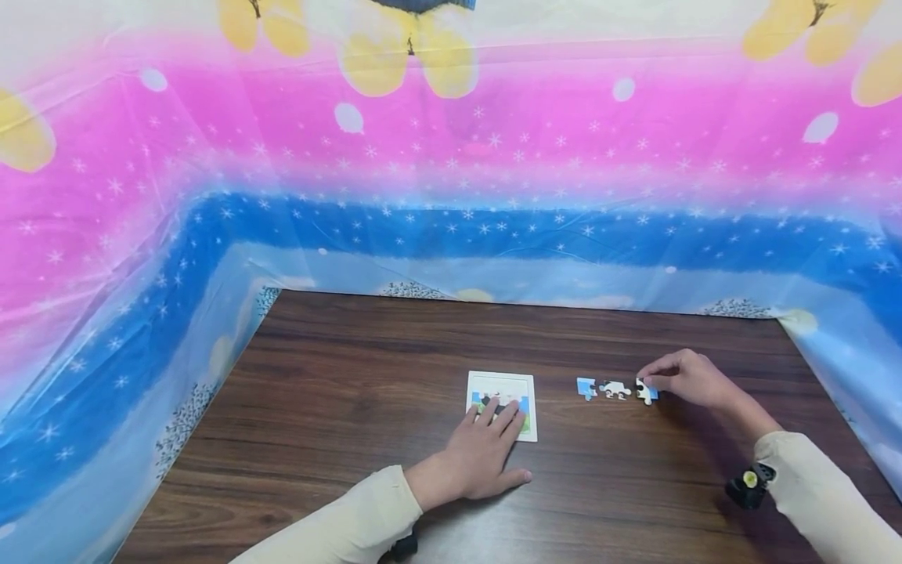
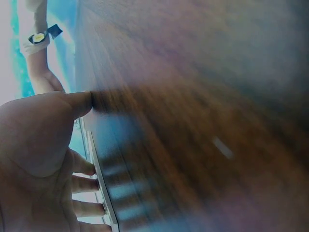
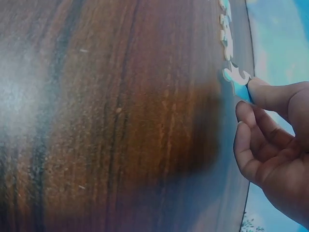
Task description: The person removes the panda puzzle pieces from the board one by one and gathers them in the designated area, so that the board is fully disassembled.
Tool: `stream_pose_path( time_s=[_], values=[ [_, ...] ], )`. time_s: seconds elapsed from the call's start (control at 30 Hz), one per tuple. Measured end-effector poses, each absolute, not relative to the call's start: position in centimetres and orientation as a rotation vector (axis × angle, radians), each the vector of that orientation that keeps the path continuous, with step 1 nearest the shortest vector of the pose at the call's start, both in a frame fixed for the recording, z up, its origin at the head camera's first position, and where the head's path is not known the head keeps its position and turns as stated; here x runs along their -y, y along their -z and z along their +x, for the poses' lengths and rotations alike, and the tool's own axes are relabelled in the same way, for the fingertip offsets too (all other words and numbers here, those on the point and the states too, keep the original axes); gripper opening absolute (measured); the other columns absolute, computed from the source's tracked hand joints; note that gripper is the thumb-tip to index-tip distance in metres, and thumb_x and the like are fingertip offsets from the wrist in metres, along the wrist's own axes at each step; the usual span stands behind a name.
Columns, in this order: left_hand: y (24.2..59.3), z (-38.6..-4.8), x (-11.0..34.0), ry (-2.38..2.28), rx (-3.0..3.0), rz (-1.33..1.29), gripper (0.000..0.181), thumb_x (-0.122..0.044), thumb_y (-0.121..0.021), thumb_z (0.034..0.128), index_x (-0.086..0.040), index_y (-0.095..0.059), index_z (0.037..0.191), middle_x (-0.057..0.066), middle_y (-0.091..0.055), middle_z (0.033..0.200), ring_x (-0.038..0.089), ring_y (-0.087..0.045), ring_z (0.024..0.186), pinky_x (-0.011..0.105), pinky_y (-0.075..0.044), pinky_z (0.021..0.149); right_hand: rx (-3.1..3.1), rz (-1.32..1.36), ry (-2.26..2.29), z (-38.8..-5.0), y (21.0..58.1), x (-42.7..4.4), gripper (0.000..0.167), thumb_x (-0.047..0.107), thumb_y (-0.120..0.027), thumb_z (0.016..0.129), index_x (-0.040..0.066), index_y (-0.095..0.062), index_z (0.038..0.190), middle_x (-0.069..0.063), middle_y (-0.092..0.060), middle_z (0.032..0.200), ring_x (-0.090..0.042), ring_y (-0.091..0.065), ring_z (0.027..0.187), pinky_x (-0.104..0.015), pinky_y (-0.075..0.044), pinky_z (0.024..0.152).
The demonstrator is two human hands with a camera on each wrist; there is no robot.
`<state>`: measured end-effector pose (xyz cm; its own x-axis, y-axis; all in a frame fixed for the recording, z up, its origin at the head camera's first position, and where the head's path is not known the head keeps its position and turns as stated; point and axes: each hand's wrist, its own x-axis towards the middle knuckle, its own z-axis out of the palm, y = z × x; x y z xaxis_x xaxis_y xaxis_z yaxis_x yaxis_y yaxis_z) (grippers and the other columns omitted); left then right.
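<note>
A white-framed jigsaw puzzle board (image 1: pixel 533 403) lies on the table, its lower picture part filled and its upper part pale. My left hand (image 1: pixel 481 460) rests on it with spread, straight fingers, covering some of the picture. To the right, my right hand (image 1: pixel 694 379) pinches a blue-and-white puzzle piece (image 3: pixel 239 86) between thumb and fingers at the right end of a short row. Beside it in the head view lie a white-and-black puzzle piece (image 1: pixel 616 388) and a blue puzzle piece (image 1: pixel 586 386). In the left wrist view, the fingers (image 2: pixel 87 209) reach over the board's edge.
The dark wood-grain table (image 1: pixel 338 376) extends around both hands. A printed pink-and-blue cloth (image 1: pixel 451 180) hangs along its back and sides. Each wrist carries a small black camera, such as the right wrist camera (image 1: pixel 748 487).
</note>
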<state>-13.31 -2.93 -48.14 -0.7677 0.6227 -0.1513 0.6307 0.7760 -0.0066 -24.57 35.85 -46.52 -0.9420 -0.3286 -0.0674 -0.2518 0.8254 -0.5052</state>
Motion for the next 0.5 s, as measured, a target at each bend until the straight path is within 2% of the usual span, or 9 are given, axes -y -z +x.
stream_pose_path(
  time_s=[0.13, 0.5],
  values=[
    [48.0, -13.2, 2.9, 0.087, -2.822, 1.0, 0.085, -0.07, -0.035, 0.1006, -0.013, -0.027, 0.163, 0.006, -0.023, 0.17, 0.032, -0.024, 0.155, 0.049, -0.03, 0.121, -2.875, -0.444, 0.753, -24.6, 47.1, -35.8, 0.012, 0.02, -0.073, 0.095, 0.018, -0.083, 0.102, -0.007, -0.077, 0.107, -0.03, -0.069, 0.104, -0.045, -0.054, 0.082],
    [48.0, -13.2, 3.0, 0.112, -2.835, 1.016, 0.084, -0.07, -0.035, 0.1007, -0.013, -0.029, 0.162, 0.006, -0.025, 0.169, 0.032, -0.025, 0.154, 0.049, -0.029, 0.122, -2.919, -0.466, 0.734, -24.9, 48.1, -35.8, 0.012, 0.016, -0.073, 0.094, 0.016, -0.083, 0.102, -0.005, -0.077, 0.102, -0.028, -0.069, 0.1, -0.048, -0.055, 0.082]
  ],
)
